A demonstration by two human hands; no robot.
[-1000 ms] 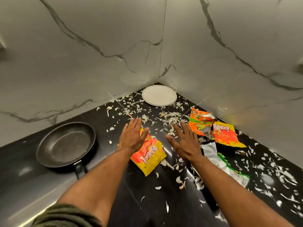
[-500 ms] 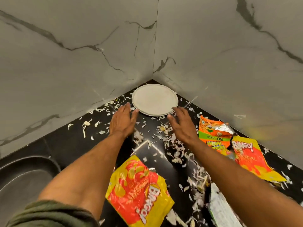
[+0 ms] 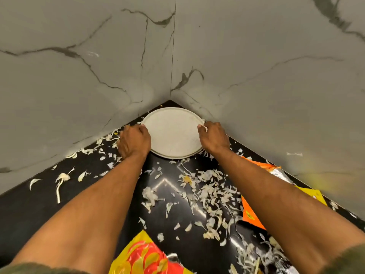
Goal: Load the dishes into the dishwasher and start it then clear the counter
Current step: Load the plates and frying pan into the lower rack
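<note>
Head view: we look down into the corner where two marble walls (image 3: 256,66) meet over a black table (image 3: 29,218).
Plate: a round pale plate (image 3: 172,131) lies flat on the table, tucked into that corner, directly between our two hands.
Left hand: our left hand (image 3: 134,142) sits at the plate's left rim, fingers curled down over the edge, thumb tip on the rim; we read it as gripping the plate.
Right hand: our right hand (image 3: 214,138) sits at the plate's right rim, fingers curled over the edge against the wall side, thumb on top; it grips the plate too.
Lift: we cannot tell whether the plate has left the table.
Peelings: pale vegetable peelings (image 3: 207,192) lie scattered behind both hands, thickest under and between our forearms, thinner out to the left of the left hand.
Near packet: a red and yellow snack packet (image 3: 144,256) lies well behind the left hand, near our body.
Right packets: orange and yellow packets (image 3: 250,212) lie behind the right hand, partly hidden under the right forearm.
Sleeves: olive green sleeves (image 3: 29,269) show at the bottom edge.
</note>
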